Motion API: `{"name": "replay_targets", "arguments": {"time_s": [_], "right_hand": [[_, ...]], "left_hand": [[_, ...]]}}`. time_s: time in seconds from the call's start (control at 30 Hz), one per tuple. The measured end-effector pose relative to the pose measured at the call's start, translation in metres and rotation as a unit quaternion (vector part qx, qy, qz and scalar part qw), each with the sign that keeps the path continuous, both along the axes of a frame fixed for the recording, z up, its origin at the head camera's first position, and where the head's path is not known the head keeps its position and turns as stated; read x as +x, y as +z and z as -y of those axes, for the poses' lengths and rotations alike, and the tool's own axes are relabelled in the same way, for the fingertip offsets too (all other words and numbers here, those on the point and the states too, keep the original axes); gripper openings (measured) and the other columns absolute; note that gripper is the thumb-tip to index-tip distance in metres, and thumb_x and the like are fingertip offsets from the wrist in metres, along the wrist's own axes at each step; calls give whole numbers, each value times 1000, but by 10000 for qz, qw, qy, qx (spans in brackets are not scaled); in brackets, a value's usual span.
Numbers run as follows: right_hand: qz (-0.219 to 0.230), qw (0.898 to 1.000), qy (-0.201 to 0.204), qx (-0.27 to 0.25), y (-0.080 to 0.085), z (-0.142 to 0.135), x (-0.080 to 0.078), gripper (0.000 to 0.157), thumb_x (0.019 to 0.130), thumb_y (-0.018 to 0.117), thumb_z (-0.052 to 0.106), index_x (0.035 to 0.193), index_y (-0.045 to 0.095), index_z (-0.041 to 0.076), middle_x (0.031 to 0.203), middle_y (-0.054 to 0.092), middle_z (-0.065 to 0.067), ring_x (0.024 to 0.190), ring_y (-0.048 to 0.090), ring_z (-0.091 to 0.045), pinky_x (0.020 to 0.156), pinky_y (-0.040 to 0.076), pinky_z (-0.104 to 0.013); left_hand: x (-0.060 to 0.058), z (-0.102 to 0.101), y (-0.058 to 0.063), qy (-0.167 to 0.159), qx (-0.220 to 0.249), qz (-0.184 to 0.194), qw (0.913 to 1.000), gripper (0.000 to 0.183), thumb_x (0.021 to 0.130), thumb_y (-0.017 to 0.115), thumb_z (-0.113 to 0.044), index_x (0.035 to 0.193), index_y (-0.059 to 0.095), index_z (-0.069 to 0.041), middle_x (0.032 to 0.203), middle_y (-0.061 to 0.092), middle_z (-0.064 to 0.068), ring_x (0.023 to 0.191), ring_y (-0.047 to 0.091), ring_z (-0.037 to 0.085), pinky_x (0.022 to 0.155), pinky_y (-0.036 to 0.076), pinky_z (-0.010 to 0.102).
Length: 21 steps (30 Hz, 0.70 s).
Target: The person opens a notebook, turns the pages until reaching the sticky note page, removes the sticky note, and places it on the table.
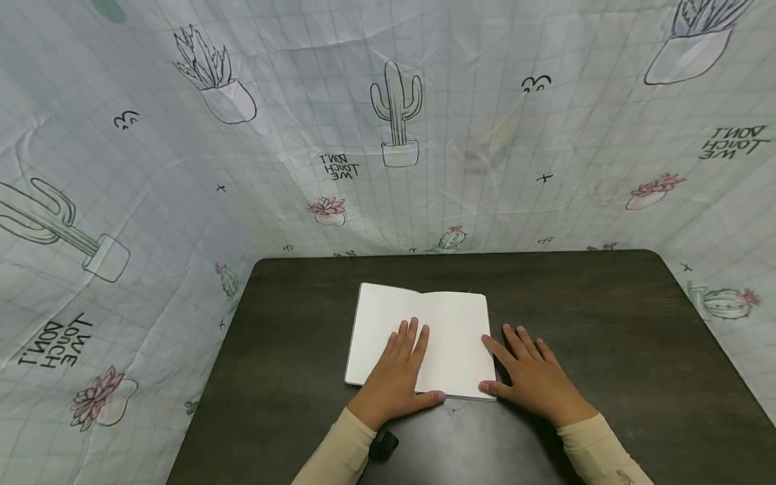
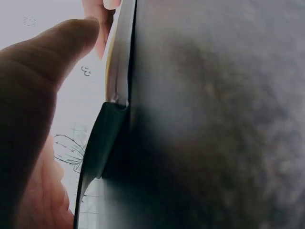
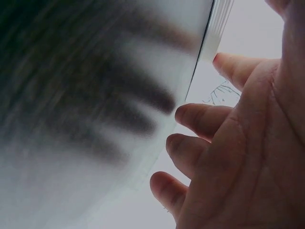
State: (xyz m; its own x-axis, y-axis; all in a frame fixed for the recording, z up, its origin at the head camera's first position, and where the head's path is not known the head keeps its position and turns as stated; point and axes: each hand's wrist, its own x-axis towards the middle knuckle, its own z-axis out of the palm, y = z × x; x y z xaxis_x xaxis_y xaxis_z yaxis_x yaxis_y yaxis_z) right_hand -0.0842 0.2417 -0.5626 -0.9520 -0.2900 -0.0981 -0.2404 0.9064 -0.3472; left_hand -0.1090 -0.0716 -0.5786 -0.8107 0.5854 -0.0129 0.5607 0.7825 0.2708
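A notebook with blank white pages lies open on the dark table. My left hand is spread over its left page, fingers straight, with the thumb out by the lower edge near the spine. In the left wrist view the notebook's dark spine and page edges show beside the thumb. At the right edge of the notebook is my right hand, its fingers extended; thumb and index tip lie at the page edge and the other fingers reach over the table. The right wrist view shows the page block close to those fingertips.
The dark tabletop extends around the notebook on all sides. A pale curtain printed with cacti and lettering stands behind the table and along both sides. A small black device sits at the left wrist.
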Motion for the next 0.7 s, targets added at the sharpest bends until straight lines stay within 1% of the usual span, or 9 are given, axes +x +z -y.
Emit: {"name": "replay_targets", "arguments": {"time_s": [0.13,0.27,0.4,0.7], "right_hand": [[-17,10000,-6,47,-2,1,1,96,93,60,82,168,43,25,175,28,-26,161,22,-52,123,17,-76],[-53,10000,-2,66,-3,1,1,96,93,61,81,169,42,25,175,29,-26,161,22,-52,123,17,-76],[-57,10000,7,48,-2,1,0,95,93,63,79,169,42,25,174,29,-26,161,23,-52,123,16,-76],[-141,9999,51,34,-1,2,1,94,94,63,77,168,43,23,175,28,-26,160,24,-52,123,18,-75]], "left_hand": [[4,0,-5,63,33,271,9996,122,94,54,-86,174,-6,-16,183,-5,12,169,-6,30,135,11,53],[6,-1,-7,92,38,437,9990,121,94,51,-87,175,-4,-16,182,-6,12,168,-8,30,134,8,55],[6,-2,-8,113,21,451,9989,120,94,50,-88,175,-2,-15,182,-7,12,168,-9,29,134,8,55],[6,-4,-11,137,-61,326,9994,120,94,49,-89,175,-2,-17,182,-7,12,168,-9,30,134,7,56]]}}
